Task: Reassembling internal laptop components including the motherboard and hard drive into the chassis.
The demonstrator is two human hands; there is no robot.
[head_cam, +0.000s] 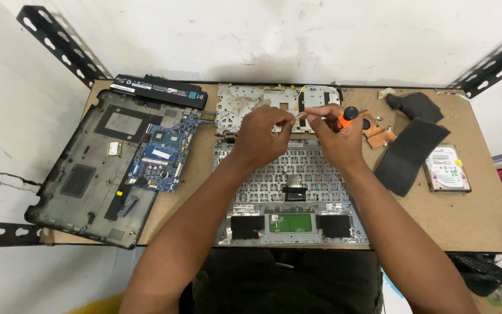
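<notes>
Laptop parts lie spread across a brown particle-board table [448, 221], and we go through them from left to right. At far left sits one dark grey plastic bottom case [88, 174], tilted, with one blue circuit board [161, 154] resting on its right side; the board carries a small white rectangular label near its middle. Behind them, along the back edge, lies one long black battery [158, 89] with a white label strip on top. In the middle we see one silver palm-rest and keyboard frame [291, 192], turned underside up, its metal backing dotted with small holes, one green touchpad board near the front edge and two black square pads flanking it. Behind it lies one bare silver metal plate [245, 104]. Over this frame our two hands meet. Our left hand [260, 136] pinches a small pale part [298, 116] between thumb and fingertips; we cannot tell what the part is. Our right hand [335, 136] is closed around one screwdriver [347, 118] with an orange and black handle, its tip pointing at that small part. Further right sit one copper heat sink [379, 136], two black foam-like pieces [411, 154], and one silver hard drive [447, 168] with a white label and a small yellow round sticker.
</notes>
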